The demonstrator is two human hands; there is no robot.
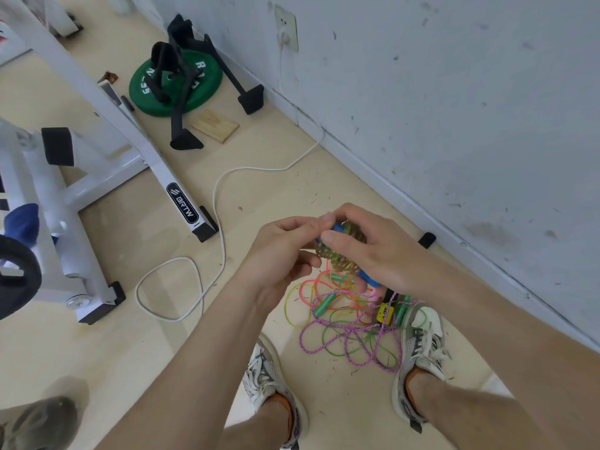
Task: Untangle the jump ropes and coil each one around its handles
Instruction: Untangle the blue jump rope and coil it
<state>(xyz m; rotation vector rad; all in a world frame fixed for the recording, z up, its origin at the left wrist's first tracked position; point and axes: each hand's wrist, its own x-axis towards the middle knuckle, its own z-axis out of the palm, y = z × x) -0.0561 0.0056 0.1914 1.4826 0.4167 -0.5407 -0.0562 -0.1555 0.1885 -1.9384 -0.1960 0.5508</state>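
Note:
Both my hands hold one jump rope with blue handles (367,277), its olive-yellow cord (341,251) wound in a thick coil around them. My right hand (373,248) grips the coil from above. My left hand (285,251) pinches the upper handle end with fingers and thumb. Below on the floor lies a tangle of other ropes (350,319): a pink-purple braided cord, green, orange and yellow cords, green handles (324,303) and a yellow handle (384,313). The pile sits between my shoes, partly against my right shoe (422,349).
A white exercise-machine frame (136,151) stands at the left. A green weight plate (175,82) with black straps and a wooden block (214,126) lie at the back. A white cable (220,222) loops across the floor from a wall socket. The wall runs along the right.

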